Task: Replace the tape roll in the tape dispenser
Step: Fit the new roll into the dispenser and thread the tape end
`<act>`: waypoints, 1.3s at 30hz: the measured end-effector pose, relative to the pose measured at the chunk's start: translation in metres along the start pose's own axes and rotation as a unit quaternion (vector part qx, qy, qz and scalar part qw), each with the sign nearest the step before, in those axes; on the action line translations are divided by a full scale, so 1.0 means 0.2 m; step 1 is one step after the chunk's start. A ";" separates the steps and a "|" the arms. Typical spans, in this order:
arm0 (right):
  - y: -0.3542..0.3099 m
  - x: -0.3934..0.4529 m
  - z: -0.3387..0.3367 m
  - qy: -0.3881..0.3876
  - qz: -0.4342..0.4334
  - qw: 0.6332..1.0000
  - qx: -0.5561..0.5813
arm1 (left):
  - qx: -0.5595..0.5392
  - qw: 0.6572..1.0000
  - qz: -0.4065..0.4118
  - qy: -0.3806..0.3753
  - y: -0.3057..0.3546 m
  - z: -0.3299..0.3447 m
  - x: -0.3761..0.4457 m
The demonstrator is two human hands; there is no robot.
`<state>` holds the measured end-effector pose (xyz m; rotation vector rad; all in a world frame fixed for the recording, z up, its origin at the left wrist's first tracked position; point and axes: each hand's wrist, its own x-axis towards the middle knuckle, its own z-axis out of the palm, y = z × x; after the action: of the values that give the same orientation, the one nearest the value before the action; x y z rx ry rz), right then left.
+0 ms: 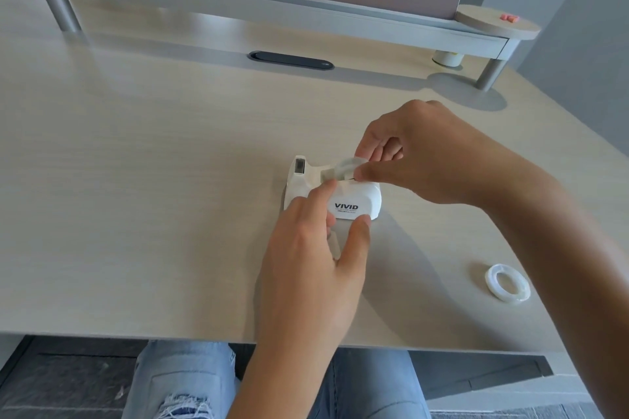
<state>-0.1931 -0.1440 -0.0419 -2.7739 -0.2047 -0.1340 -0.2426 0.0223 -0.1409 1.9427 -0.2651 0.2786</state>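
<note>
A white tape dispenser (354, 206) marked VIVID stands in the middle of the light wooden desk, its cutter end pointing away to the left. My right hand (418, 153) pinches a clear tape roll (343, 169) between thumb and fingers, right above the dispenser's open top. My left hand (316, 248) steadies the dispenser, with the thumb on its near side and the index finger touching the top by the roll. A second clear tape roll (507, 282) lies flat on the desk to the right, apart from both hands.
A raised monitor shelf (272, 0) on grey legs runs along the back. A dark oval cable slot (291, 60) sits behind the dispenser. A small white cylinder (447, 58) stands under the shelf at the right. The desk's front edge (204, 337) lies close to my knees.
</note>
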 end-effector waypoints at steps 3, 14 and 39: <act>-0.02 0.00 0.00 0.001 -0.006 1.000 -0.024 | 0.013 1.000 0.004 0.001 0.00 0.00 0.00; -0.01 -0.02 0.06 0.034 0.003 0.999 -0.014 | 0.008 1.000 0.001 0.023 0.03 0.00 0.00; 0.24 -0.10 0.19 0.097 -0.040 0.932 0.346 | 0.208 0.970 -0.012 0.123 0.29 0.14 0.19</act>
<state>-0.2027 -0.1768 -0.0955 -2.0345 -0.2544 -0.2918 -0.2226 -0.0275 -0.0882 2.2927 -0.0185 0.5921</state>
